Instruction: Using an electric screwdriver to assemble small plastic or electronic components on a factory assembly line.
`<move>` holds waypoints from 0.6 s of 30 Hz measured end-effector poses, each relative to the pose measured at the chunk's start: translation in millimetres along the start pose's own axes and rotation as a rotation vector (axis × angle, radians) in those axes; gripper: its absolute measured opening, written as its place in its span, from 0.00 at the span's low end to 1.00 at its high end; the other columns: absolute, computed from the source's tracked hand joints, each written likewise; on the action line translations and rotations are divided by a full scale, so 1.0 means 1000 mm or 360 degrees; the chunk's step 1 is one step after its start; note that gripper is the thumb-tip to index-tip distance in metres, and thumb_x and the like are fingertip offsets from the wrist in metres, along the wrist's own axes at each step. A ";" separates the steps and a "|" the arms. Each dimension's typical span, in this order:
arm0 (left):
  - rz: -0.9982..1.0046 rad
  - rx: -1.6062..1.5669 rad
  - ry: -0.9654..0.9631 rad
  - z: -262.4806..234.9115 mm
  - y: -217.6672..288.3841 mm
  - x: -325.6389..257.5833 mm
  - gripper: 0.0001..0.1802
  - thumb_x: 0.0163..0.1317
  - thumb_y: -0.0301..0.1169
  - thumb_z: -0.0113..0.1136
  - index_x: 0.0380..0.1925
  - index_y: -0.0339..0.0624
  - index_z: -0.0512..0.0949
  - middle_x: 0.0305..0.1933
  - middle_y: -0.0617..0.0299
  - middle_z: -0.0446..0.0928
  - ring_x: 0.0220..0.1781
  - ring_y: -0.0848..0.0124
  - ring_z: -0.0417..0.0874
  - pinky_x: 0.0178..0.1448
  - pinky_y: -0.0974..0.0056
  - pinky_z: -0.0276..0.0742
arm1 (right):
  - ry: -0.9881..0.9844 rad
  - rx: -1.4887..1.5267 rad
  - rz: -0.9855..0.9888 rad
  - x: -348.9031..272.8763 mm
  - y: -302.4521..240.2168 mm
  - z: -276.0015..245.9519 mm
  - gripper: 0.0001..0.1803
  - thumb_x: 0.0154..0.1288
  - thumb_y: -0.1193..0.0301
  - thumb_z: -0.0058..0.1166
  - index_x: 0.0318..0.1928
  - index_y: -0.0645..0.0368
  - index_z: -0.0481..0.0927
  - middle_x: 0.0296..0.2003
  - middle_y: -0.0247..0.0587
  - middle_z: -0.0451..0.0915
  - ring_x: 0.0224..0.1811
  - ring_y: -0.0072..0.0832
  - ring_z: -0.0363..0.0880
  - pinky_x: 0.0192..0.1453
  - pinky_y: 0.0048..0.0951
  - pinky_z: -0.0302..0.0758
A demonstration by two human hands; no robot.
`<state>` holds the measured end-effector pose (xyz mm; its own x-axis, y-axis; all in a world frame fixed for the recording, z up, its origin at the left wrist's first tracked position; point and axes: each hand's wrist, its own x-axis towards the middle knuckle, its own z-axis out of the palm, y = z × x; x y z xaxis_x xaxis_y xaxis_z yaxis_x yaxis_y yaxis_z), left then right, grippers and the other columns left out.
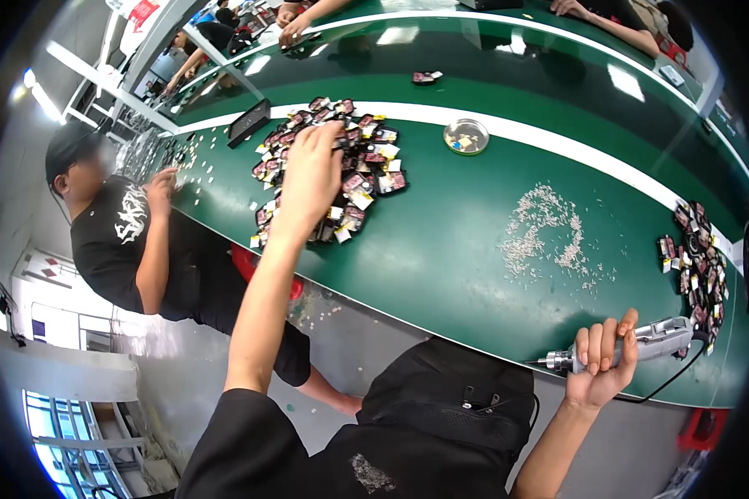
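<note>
Green workbench under scattered parts

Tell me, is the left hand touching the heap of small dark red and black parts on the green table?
Touching. The head view shows the left hand resting flat on the heap of small dark red and black parts, fingers overlapping it.

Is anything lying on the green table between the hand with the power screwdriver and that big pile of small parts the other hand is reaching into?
Only a patch of loose tiny screws lies between the right hand and the pile of small parts; nothing tall.
</note>
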<state>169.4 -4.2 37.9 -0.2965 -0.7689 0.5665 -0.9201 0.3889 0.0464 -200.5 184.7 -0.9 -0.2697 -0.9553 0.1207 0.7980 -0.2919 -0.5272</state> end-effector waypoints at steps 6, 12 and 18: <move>0.0195 -0.0067 -0.0022 0.004 0.051 0.005 0.19 0.55 0.18 0.54 0.49 0.37 0.73 0.54 0.50 0.71 0.58 0.53 0.70 0.62 0.55 0.65 | -0.0015 0.0115 0.0092 0.001 0.005 -0.008 0.08 0.67 0.68 0.43 0.33 0.56 0.62 0.11 0.26 0.57 0.10 0.16 0.54 0.20 0.22 0.60; 0.0584 -0.0717 -0.0247 0.040 0.148 0.001 0.12 0.50 0.21 0.63 0.36 0.36 0.77 0.40 0.57 0.74 0.42 0.59 0.76 0.44 0.60 0.74 | 0.0009 0.0173 0.0118 -0.002 0.001 -0.015 0.07 0.67 0.68 0.43 0.34 0.56 0.63 0.11 0.27 0.58 0.10 0.17 0.55 0.20 0.23 0.61; 0.0632 -0.0591 -0.0338 0.053 0.167 0.011 0.09 0.49 0.20 0.62 0.32 0.35 0.77 0.36 0.58 0.74 0.38 0.60 0.76 0.39 0.60 0.74 | -0.0018 0.0255 0.0143 -0.002 -0.001 -0.019 0.07 0.68 0.68 0.43 0.34 0.57 0.64 0.11 0.28 0.59 0.11 0.18 0.58 0.21 0.25 0.62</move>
<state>-0.9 25.7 8.1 -0.6802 -0.5979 0.4240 -0.5879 0.7905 0.1715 -211.0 187.2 -16.6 -0.1882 -0.9780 0.0895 0.8946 -0.2083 -0.3954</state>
